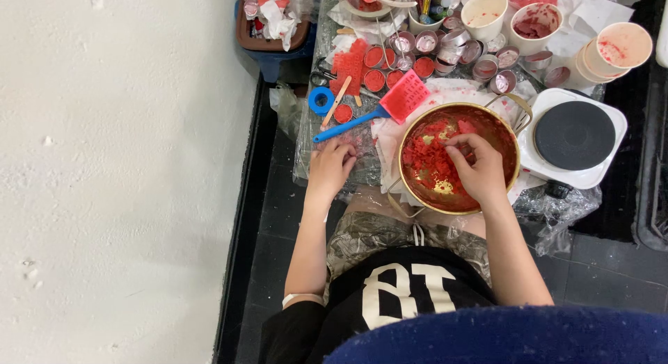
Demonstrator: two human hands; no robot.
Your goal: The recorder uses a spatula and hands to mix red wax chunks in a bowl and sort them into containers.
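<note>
Right, the red crumbly material [426, 159] lies heaped in the left half of the round gold pan [502, 131], and that pan sits at the near edge of the plastic-covered work surface [306, 145], just in front of the person's lap. The right hand [479, 168] is down inside the pan, fingers [456, 143] curled narrow and pinching at the red bits, though whether a piece is actually held I cannot tell. So the material lies directly under that hand and just to its left. The left hand [331, 166] rests flat outside the pan, fingers spread on the plastic at the near left edge, holding nothing; the right is plainly the nearer. Beyond, a blue-handled red spatula [390, 104] angles its long axis from near left to far right, blade touching the pan's far rim. A white hotplate [575, 136] sits just beside the pan on the right, small tins [426, 43] farther back.
</note>
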